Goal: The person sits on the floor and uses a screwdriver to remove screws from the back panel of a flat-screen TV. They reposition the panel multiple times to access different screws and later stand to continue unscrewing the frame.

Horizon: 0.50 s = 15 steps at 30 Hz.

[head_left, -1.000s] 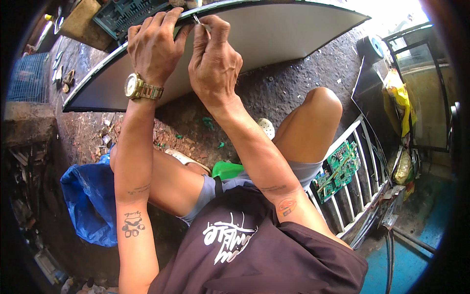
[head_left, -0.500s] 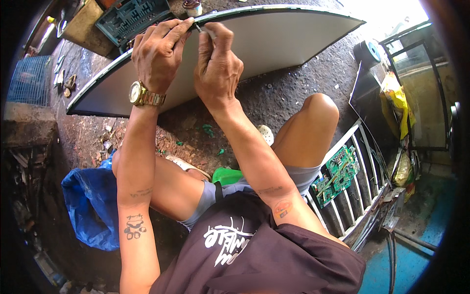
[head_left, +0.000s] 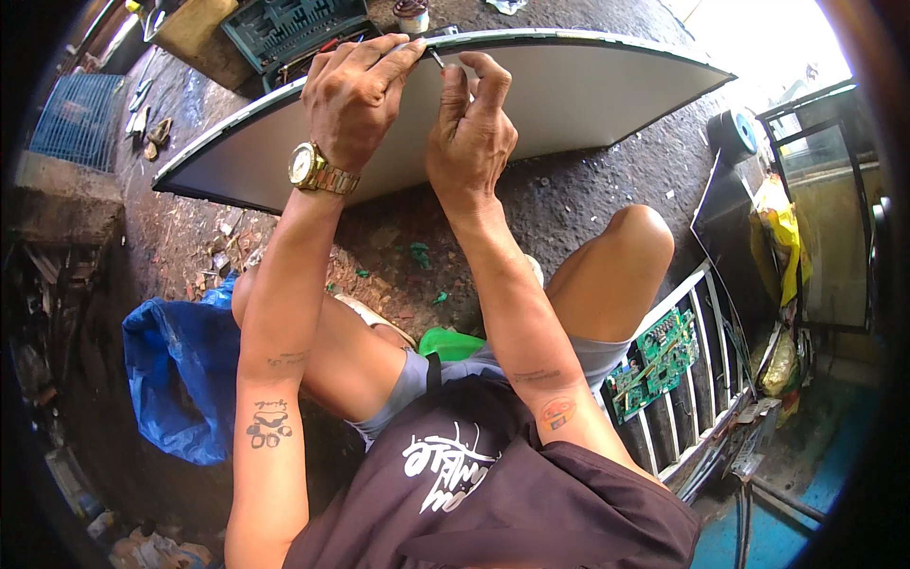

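The big, flat, whitish panel with a thin dark edge (head_left: 559, 95) stood up on the rough, dark grey floor (head_left: 578, 190), in front of the person's bare knees. The left hand (head_left: 355, 100) was at the panel's top edge. Its fingers were bent and close together over that edge, but I could not tell how hard they pressed. A shiny gold watch with a round face (head_left: 322, 173) was on the left wrist.

The right hand (head_left: 472, 137) was just beside the left one, in front of the panel. Its thumb and first finger were clamped on a thin, silver metal tool (head_left: 436, 59). The tip of the tool pointed up at the panel's top edge, and the hand hid the rest.

Behind the panel lay an open, dark teal plastic tool case (head_left: 294, 38), with a small brown and white tub (head_left: 411, 15) near it. A crumpled blue plastic sack (head_left: 180, 379) lay on the person's left. On the right, a green circuit board (head_left: 654, 365) rested on a white frame with metal bars (head_left: 675, 295).
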Each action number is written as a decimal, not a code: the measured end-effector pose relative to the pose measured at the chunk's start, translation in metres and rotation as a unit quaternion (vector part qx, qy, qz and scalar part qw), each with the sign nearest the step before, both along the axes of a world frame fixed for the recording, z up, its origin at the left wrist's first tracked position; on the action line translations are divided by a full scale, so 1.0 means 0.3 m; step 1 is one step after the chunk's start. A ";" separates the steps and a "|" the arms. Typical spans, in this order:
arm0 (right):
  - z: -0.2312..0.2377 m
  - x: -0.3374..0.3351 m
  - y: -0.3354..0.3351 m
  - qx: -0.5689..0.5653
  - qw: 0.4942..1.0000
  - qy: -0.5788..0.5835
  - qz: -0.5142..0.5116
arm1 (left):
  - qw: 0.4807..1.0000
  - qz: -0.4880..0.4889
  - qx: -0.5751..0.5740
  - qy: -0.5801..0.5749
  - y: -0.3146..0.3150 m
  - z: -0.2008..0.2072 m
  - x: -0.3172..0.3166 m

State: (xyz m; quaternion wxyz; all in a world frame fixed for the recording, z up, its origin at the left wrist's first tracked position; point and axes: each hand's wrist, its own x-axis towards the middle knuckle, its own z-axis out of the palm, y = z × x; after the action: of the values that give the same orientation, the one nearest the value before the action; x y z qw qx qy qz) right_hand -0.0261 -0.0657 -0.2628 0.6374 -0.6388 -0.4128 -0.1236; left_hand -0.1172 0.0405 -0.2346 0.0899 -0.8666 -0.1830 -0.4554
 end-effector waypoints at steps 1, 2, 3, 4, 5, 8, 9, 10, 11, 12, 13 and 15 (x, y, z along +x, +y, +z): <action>0.001 0.001 0.001 -0.001 1.000 -0.008 -0.006 | 1.000 0.000 -0.001 0.001 0.001 -0.001 0.000; 0.001 0.001 0.001 0.027 0.996 -0.070 -0.039 | 1.000 0.000 0.005 -0.001 0.003 0.000 0.000; 0.001 0.000 0.001 0.016 0.998 -0.050 -0.029 | 1.000 -0.001 0.007 -0.001 0.005 0.000 0.000; -0.001 -0.003 -0.001 0.003 0.999 -0.029 -0.018 | 1.000 -0.002 0.008 0.000 0.003 0.000 -0.002; -0.003 -0.007 -0.003 -0.009 1.000 -0.009 -0.007 | 1.000 -0.004 0.009 -0.001 0.003 0.002 -0.004; -0.010 -0.017 -0.011 -0.037 0.998 0.052 0.016 | 1.000 -0.012 0.008 0.003 0.002 0.011 -0.007; -0.010 -0.015 -0.017 -0.007 0.999 0.034 0.026 | 1.000 -0.014 0.005 0.008 0.002 0.015 -0.008; -0.010 -0.013 -0.023 0.031 0.999 0.011 0.029 | 1.000 -0.015 0.000 0.017 0.002 0.021 -0.012; -0.008 -0.005 -0.028 0.069 0.997 -0.011 0.032 | 1.000 -0.021 -0.008 0.019 0.002 0.026 -0.016; -0.007 0.004 -0.040 0.123 0.992 -0.008 0.035 | 0.999 -0.026 -0.015 0.023 0.004 0.031 -0.022; -0.003 0.029 -0.044 0.103 0.994 -0.041 0.001 | 0.999 -0.032 -0.025 0.022 0.007 0.037 -0.026; 0.004 0.104 -0.069 0.053 0.989 -0.128 -0.055 | 0.997 -0.050 -0.042 0.034 0.016 0.045 -0.029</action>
State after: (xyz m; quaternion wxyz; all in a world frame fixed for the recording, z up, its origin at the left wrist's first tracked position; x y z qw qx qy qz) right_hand 0.0052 -0.0864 -0.2618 0.6044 -0.6050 -0.4481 -0.2607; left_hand -0.1257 0.0453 -0.2212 0.0372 -0.8927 -0.1556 -0.4214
